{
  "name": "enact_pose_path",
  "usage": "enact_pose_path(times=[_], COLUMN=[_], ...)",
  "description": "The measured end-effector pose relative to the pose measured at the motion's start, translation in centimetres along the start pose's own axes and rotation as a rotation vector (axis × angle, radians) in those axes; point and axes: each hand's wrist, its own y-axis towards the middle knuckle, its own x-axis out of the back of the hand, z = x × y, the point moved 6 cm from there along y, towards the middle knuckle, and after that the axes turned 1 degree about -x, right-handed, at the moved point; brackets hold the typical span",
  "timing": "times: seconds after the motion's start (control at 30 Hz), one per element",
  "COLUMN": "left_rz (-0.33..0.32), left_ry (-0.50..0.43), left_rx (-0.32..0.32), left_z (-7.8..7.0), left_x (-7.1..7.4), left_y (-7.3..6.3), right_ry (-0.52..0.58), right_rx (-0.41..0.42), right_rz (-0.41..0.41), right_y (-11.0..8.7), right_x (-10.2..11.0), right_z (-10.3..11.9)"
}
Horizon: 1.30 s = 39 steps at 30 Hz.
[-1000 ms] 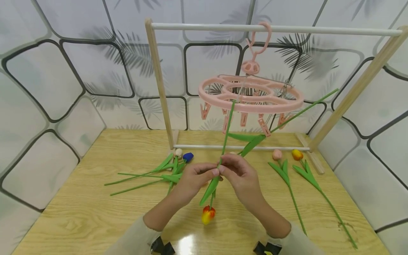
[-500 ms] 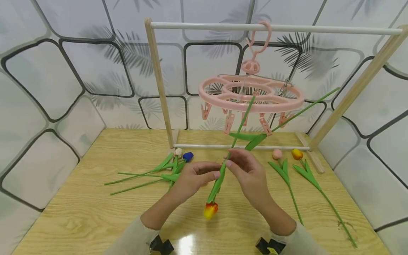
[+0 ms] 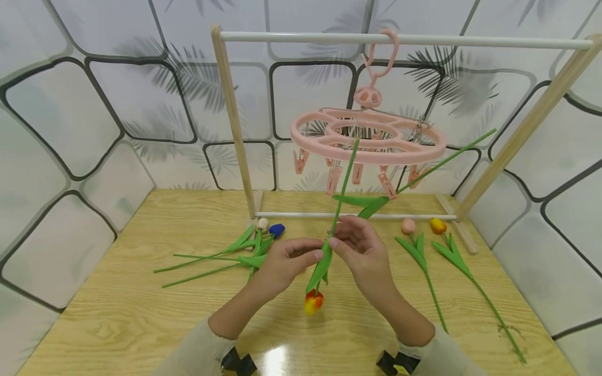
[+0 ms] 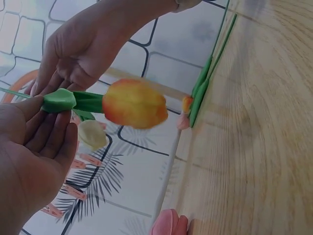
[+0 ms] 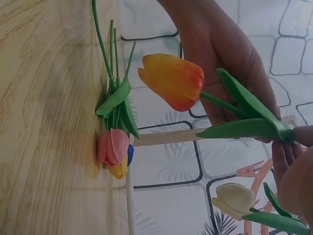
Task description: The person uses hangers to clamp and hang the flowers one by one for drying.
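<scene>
The pink clip hanger (image 3: 369,151) hangs by its hook from a white bar (image 3: 301,37) on a wooden stand (image 3: 230,109), and I'll place everything by it. In front of the hanger and lower down, the person holds a red-and-yellow tulip (image 3: 322,267) head downward, its bloom just above the tabletop (image 3: 141,324) and its stem slanting up across the hanger's near rim; I can't tell whether the stem's tip touches it.

Both hands are nearly closed, with thumbs against fingers: the left hand (image 3: 282,261) pinches the flower where the leaves join the stem, and the right hand (image 3: 364,253) pinches it slightly higher up.

Under the hanger's near right edge, a cream tulip (image 5: 234,199) slants bloom-down beside a pink clip (image 3: 386,185), which seems to grip it. To the left of the hanger, down on the tabletop, tulips lie in a crossed heap, a blue bloom (image 3: 277,230) and a whitish bloom (image 3: 262,224) showing among them. Below and to the right of the hanger lie a pale pink tulip (image 3: 408,225) and, farther right, a yellow-orange tulip (image 3: 438,226).
</scene>
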Motion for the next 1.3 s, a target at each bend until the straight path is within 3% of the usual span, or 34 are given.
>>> enact_pose_path(times=[0.4,0.57,0.7,0.87,1.1,1.3], left_rz=[0.013,-0.024,-0.084,-0.144,-0.166,-0.168], left_ry=[-0.015,0.007,0.023,0.053,0.287,0.429], left_rx=[0.018,0.03,-0.058,-0.193,-0.476,-0.618], left_z=[0.5,0.1,-1.4,-4.5,-10.9,-14.9], left_x=[-0.1,0.4,1.2,2.0,1.7,0.7], left_y=[0.2,0.2,0.8,2.4,5.2,7.6], right_ry=[-0.028,-0.074,-0.069,-0.007,0.094,0.085], right_rx=[0.006,-0.042,-0.022,0.107,0.194,0.173], right_rz=[-0.011,-0.047,-0.081,-0.111,-0.156,-0.174], right_y=[-0.1,0.0,0.3,0.7,0.8,0.9], right_x=[0.4,1.3,2.2,3.1,4.1,5.0], right_z=[0.5,0.9,1.7,3.0,4.2,4.9])
